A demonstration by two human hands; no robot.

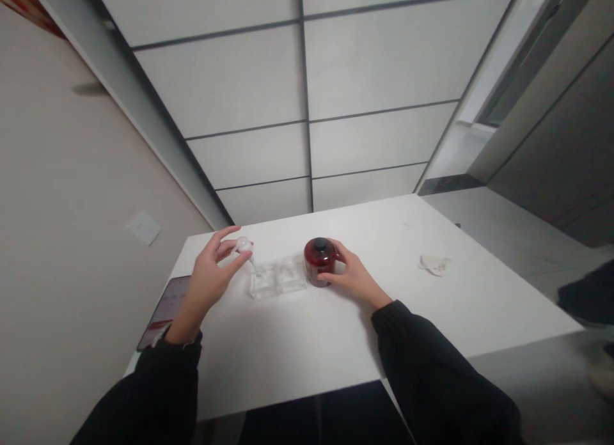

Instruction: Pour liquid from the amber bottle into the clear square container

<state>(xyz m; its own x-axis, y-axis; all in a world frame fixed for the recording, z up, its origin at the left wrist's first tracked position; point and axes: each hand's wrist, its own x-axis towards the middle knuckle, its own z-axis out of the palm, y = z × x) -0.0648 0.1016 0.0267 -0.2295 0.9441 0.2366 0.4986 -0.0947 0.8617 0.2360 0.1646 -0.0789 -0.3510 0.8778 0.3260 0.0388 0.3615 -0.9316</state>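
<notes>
A dark red glass jar [316, 269] with a black knob on top stands upright on the table. My right hand [352, 273] is closed around its right side. Directly left of the jar sits a clear container [278, 277] with two square compartments; what they hold is too faint to tell. Above its left end, my left hand [218, 263] pinches a small white, round-headed thing [244, 245] between thumb and fingers. From that head a thin pale stem slants down toward the left compartment. Whether the stem touches the container I cannot tell.
A phone [165, 307] with a lit screen lies at the table's left edge, beside my left forearm. Crumpled white tissue [434, 265] rests on the right part of the white table [288, 355]. Behind the table stands a panelled white cabinet [364, 138]; a wall is at left.
</notes>
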